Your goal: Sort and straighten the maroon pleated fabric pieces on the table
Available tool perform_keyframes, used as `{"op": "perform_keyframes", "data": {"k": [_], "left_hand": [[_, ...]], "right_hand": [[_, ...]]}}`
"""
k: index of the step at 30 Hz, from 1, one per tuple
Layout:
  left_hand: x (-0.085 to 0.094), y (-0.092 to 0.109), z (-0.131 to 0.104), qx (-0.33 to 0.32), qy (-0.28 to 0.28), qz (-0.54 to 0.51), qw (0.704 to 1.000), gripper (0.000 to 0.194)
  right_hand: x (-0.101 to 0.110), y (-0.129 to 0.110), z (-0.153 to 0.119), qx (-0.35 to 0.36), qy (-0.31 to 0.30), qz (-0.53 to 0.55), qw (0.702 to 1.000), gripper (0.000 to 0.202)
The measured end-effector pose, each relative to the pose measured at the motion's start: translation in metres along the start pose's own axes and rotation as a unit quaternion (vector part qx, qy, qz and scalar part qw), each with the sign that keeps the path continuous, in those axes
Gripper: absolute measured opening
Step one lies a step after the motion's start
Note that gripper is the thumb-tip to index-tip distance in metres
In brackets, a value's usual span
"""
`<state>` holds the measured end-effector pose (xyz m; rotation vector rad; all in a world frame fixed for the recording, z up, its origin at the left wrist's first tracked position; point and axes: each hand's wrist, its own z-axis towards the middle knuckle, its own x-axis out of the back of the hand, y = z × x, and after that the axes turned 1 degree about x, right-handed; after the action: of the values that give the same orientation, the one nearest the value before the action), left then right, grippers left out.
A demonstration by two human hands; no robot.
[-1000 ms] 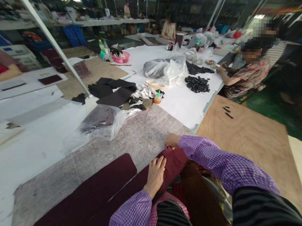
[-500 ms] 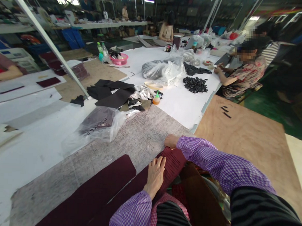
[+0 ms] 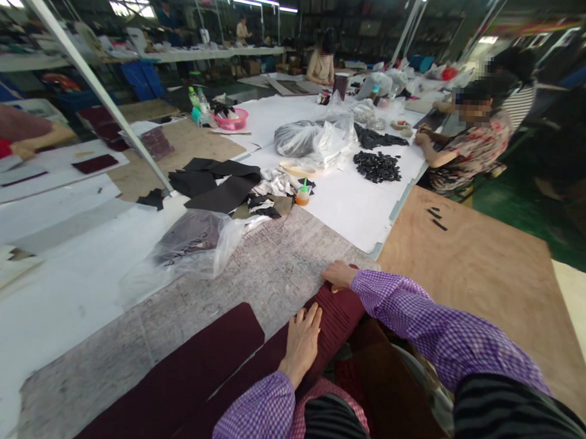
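My left hand lies flat, fingers slightly spread, on a long dark maroon piece of sheet material. Close-set parallel edges or slits run across this piece beyond my fingertips. At its far end my right hand is closed, its fingers curled over the maroon material; a bit of maroon shows behind the knuckles. The exact grip of the right fingertips is hidden. A second wide maroon piece lies flat to the left, a narrow gap between the two.
A clear plastic bag, black scraps and a small bottle with a green tip lie beyond the grey board. A plywood board is at right. A person in a flowered shirt sits across the table.
My right hand has shifted slightly right and changed its hold at the maroon material's far end, with a bit of maroon now showing behind it. The left hand stays in place.
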<state>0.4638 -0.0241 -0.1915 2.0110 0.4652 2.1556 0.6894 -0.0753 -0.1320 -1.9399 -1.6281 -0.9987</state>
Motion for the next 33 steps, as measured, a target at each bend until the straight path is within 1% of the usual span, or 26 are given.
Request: {"op": "perform_keyframes", "data": {"k": [4,11,23,26,29,31,33], "left_hand": [[-0.001,0.000,0.000,0.000,0.002,-0.003,1.000,0.046],[-0.003,-0.002,0.001,-0.007,0.001,-0.008,1.000,0.046],[-0.003,-0.002,-0.001,-0.004,0.004,-0.010,1.000,0.048],[-0.003,-0.002,0.001,-0.001,0.004,-0.010,1.000,0.048],[-0.002,-0.001,0.001,0.000,0.006,-0.009,1.000,0.049],[-0.001,-0.001,0.002,0.000,0.006,-0.008,1.000,0.050],[-0.001,-0.001,0.001,-0.001,0.007,-0.006,1.000,0.050]], "right_hand": [[-0.002,0.004,-0.001,0.002,0.003,0.012,1.000,0.028],[-0.006,0.014,-0.003,0.033,0.015,0.042,0.998,0.028],[-0.005,0.018,-0.005,0.054,0.004,0.045,0.997,0.021],[-0.002,0.017,-0.006,0.082,0.024,0.042,0.995,0.025],[0.004,0.009,-0.007,0.136,0.055,0.044,0.988,0.031],[0.007,0.001,-0.005,0.180,0.058,0.049,0.981,0.029],[0.009,-0.008,-0.001,0.213,0.045,0.051,0.975,0.025]]}}
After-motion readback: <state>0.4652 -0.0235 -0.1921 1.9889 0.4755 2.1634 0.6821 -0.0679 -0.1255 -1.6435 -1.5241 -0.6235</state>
